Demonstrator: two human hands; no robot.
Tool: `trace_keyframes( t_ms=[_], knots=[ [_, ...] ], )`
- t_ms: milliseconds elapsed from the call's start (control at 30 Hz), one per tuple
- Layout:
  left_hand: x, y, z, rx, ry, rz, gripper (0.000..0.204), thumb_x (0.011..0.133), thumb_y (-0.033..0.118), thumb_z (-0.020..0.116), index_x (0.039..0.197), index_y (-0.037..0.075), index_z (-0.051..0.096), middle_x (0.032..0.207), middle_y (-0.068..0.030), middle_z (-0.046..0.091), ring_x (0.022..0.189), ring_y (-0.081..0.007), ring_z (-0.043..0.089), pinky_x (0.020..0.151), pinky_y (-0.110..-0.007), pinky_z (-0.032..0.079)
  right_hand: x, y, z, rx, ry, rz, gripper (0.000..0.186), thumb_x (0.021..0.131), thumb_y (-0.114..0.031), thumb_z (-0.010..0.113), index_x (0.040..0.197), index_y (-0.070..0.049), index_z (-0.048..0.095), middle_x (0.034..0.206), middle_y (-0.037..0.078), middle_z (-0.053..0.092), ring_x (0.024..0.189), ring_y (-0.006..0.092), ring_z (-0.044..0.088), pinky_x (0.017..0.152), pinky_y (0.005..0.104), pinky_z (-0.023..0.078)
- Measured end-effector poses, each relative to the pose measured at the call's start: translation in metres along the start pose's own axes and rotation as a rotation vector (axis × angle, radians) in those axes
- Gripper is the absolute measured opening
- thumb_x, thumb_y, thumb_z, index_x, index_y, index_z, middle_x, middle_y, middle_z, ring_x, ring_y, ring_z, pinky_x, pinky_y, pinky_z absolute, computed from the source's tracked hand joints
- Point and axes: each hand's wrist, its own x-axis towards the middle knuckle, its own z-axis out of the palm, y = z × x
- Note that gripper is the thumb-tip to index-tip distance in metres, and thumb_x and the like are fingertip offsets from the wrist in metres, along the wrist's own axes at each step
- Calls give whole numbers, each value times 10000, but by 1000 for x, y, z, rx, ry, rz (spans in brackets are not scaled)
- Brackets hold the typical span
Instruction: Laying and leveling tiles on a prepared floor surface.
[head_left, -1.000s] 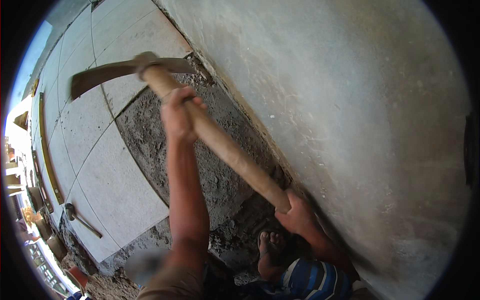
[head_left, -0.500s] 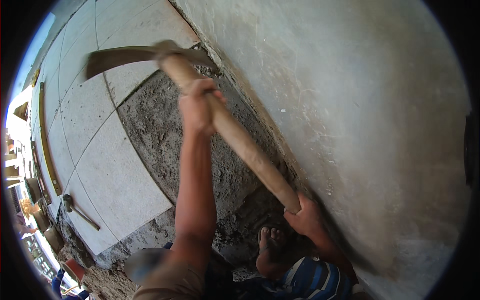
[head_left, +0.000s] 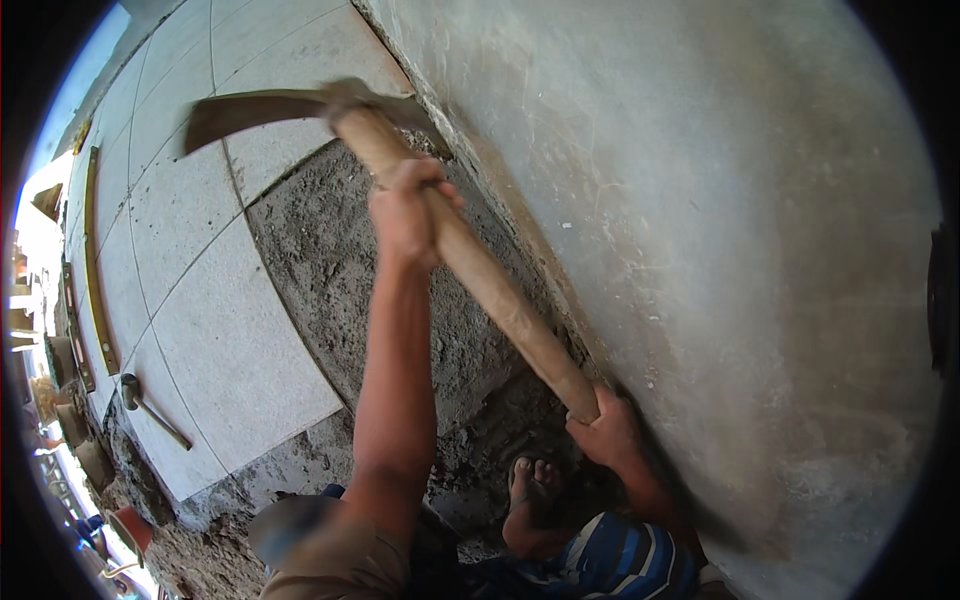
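Note:
Both my hands grip a mattock [head_left: 490,285] with a thick wooden handle and a dark curved metal head. My left hand [head_left: 408,215] is wrapped round the handle a little below the head. Near my body, my right hand [head_left: 610,430] is closed round the handle's butt end, close to the wall. The head is raised at the far end, its long blade [head_left: 250,110] pointing left over the tiles and its shorter side toward the wall base. Below the handle lies a strip of rough grey mortar [head_left: 320,270], partly hidden by my left arm.
A plastered wall [head_left: 720,250] rises along the right. Pale floor tiles [head_left: 240,340] border the mortar on the left. On them lie a mallet [head_left: 155,410] and a long yellow level [head_left: 95,270]. My foot [head_left: 530,490] stands at the near end. A reddish bucket [head_left: 130,530] is at lower left.
The mattock and my hands are in nearly the same pose. The view has shifted slightly, so the floor, tiles and mallet sit a little differently in the picture.

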Motion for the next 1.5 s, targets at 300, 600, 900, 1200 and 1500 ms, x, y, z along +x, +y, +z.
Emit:
trace_keyframes(
  t_ms=[300,600,900,1200,1500],
  knots=[
    [0,-11,-14,-98,-36,3,225,853,88,613,1042,-29,578,762,-90,604,590,-184,606,534,-333,558,-17,-12,-4,-37,-31,153,378,764,-218,761,1055,-17,625,908,270,685,885,481,673,748,485,542],
    [34,-37,-25,-30,-22,-117,143,858,129,615,904,-7,607,711,-95,594,574,-203,599,547,-353,552,5,-7,9,-115,-25,116,423,774,-252,749,1109,-45,594,899,256,689,901,487,665,734,525,538],
    [-7,39,-1,-17,-51,129,138,876,119,589,934,-5,594,711,-91,584,587,-200,593,558,-335,541,-5,-22,-3,62,32,-43,409,765,-251,743,1077,-39,586,899,258,686,902,488,665,740,523,536],
    [24,-14,-17,73,-38,-38,121,850,110,620,866,-10,623,684,-96,599,535,-194,589,505,-330,527,-5,-25,9,110,-61,120,402,771,-252,744,1084,-41,602,915,253,688,921,480,667,760,514,538],
    [44,-13,-9,18,-105,-16,159,904,152,587,998,26,563,726,-68,586,595,-188,590,555,-336,540,19,-11,12,45,-25,52,376,779,-226,741,1083,-49,608,943,256,688,929,478,663,767,524,531]
  ],
)
